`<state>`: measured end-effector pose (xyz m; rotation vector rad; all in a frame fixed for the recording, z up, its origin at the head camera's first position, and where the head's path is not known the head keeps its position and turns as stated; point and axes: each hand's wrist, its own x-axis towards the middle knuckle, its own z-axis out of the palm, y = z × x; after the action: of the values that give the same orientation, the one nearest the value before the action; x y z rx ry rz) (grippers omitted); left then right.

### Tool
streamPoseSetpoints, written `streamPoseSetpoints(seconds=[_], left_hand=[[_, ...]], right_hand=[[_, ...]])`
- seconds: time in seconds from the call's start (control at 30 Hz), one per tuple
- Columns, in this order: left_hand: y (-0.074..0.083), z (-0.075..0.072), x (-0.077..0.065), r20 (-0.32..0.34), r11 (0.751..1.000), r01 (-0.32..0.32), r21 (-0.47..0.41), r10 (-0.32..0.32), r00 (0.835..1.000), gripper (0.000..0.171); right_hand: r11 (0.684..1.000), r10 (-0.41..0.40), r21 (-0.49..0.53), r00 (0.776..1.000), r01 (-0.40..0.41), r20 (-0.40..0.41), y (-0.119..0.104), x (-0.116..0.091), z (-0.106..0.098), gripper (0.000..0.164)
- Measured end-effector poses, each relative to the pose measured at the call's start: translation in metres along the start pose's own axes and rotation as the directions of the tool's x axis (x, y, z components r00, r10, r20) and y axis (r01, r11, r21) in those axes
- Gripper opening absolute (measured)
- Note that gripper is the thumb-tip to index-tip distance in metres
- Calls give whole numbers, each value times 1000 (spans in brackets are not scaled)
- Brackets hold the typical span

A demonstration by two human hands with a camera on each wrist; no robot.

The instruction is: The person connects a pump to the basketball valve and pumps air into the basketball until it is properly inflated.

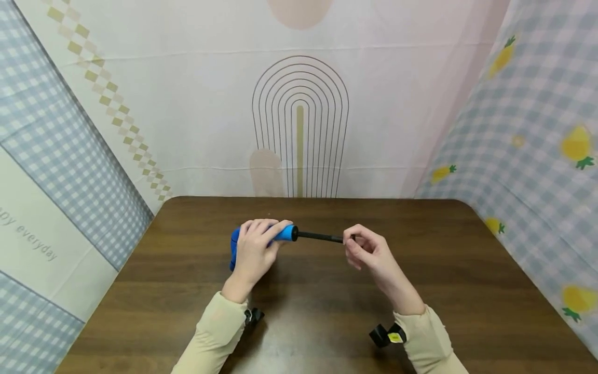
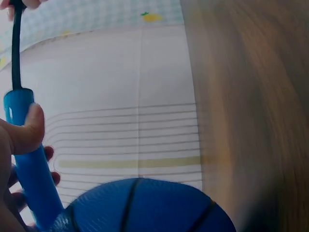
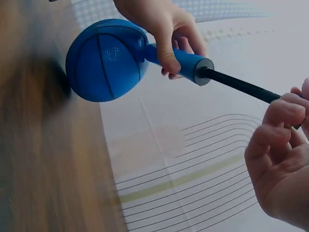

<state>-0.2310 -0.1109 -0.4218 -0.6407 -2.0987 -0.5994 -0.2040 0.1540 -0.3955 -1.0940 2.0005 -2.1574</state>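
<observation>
A small hand pump with a blue barrel [image 3: 191,66] and a black rod [image 1: 322,237] is held level above the table. My left hand [image 1: 257,244] grips the barrel, its thumb and fingers wrapped round it in the left wrist view. At the barrel's left end sits a small blue basketball [image 3: 107,60], mostly hidden behind the left hand in the head view. The rod is drawn far out of the barrel to the right. My right hand [image 1: 369,253] pinches the rod's outer end with curled fingers, which hide most of the handle there.
Below lies a brown wooden table [image 1: 317,301] with rounded far corners. Behind it hangs a pale cloth [image 1: 205,114] with printed arches, and checked cloths [image 1: 528,171] flank both sides. Black wrist cameras [image 1: 388,335] are strapped to both wrists.
</observation>
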Motion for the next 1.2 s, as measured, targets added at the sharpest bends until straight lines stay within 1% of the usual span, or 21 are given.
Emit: streamPoseSetpoints(seconds=[0.1, 0.2, 0.3, 0.37, 0.47, 0.57, 0.6, 0.7, 0.77, 0.83, 0.9, 0.97, 1.03, 1.1, 1.2], left_hand=[[8, 1, -1, 32, 1000, -21, 22, 20, 999, 41], [22, 5, -2, 68, 997, -65, 39, 62, 996, 43], [34, 11, -4, 95, 996, -92, 20, 90, 991, 37], [37, 13, -4, 93, 995, -96, -4, 96, 991, 37], [33, 14, -4, 80, 995, -89, -34, 92, 993, 39], [22, 11, -1, 61, 996, -79, -44, 81, 995, 39], [18, 10, -1, 55, 996, -71, -45, 74, 996, 38], [6, 5, 2, 31, 999, -33, -37, 34, 999, 36], [-1, 1, 3, 19, 999, -7, -34, 8, 1000, 36], [-4, -1, 3, 16, 999, 12, -32, -11, 1000, 36], [-4, -1, 2, 23, 1000, 13, -27, -12, 1000, 37], [2, 0, 0, 40, 1000, 3, -21, -2, 999, 37], [13, 3, -1, 54, 1000, -8, -13, 9, 998, 37], [25, 6, -3, 71, 1000, -20, -8, 21, 997, 36], [37, 9, -5, 92, 1000, -12, -15, 13, 996, 37]], right_hand=[[999, 33, 15, 999, -34, 34, 7, 0, 0, 16], [999, 51, 16, 996, -52, 68, 17, 0, 3, 17], [999, 53, -13, 995, -52, 81, 24, 0, 7, 14], [998, 56, -41, 995, -52, 81, 26, 0, 10, 12], [992, 91, -92, 993, -85, 68, 23, 1, 13, 11], [991, 92, -104, 993, -83, 80, 18, 4, 11, 8], [992, 87, -93, 992, -79, 86, 15, 4, 10, 9], [999, 36, -36, 994, -33, 100, 9, 4, 4, 15], [1000, 15, -5, 995, -15, 96, 5, 4, 0, 18], [1000, 2, 15, 996, -4, 85, 4, 3, -1, 19], [1000, -2, 24, 997, 0, 74, 5, 3, 0, 21], [999, 3, 38, 998, -5, 64, 8, 4, 3, 21], [999, 5, 45, 999, -7, 54, 13, 4, 7, 21], [999, 27, 42, 999, -29, 45, 19, 5, 11, 19], [999, 32, 31, 998, -34, 49, 26, 7, 17, 18]])
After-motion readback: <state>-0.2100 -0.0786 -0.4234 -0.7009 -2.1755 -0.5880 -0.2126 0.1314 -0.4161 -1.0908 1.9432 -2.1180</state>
